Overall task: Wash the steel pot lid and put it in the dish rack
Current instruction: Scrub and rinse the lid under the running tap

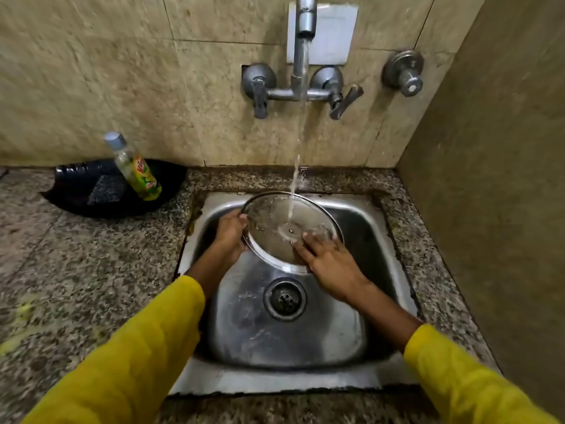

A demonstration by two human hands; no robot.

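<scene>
The round steel pot lid (275, 228) is held tilted over the steel sink (360, 387), under the running water stream (296, 179). My left hand (230, 232) grips the lid's left rim. My right hand (328, 261) lies flat with spread fingers on the lid's lower right face, touching it. Water strikes the lid near its centre. No dish rack shows in the head view.
The wall tap (305, 22) stands above the sink with two lever handles (259, 96) and a separate valve (405, 73) to the right. A dish soap bottle (134, 166) leans in a black tray (79, 206) with a scrub pad on the granite counter (76, 270). The drain (285, 298) lies below the lid.
</scene>
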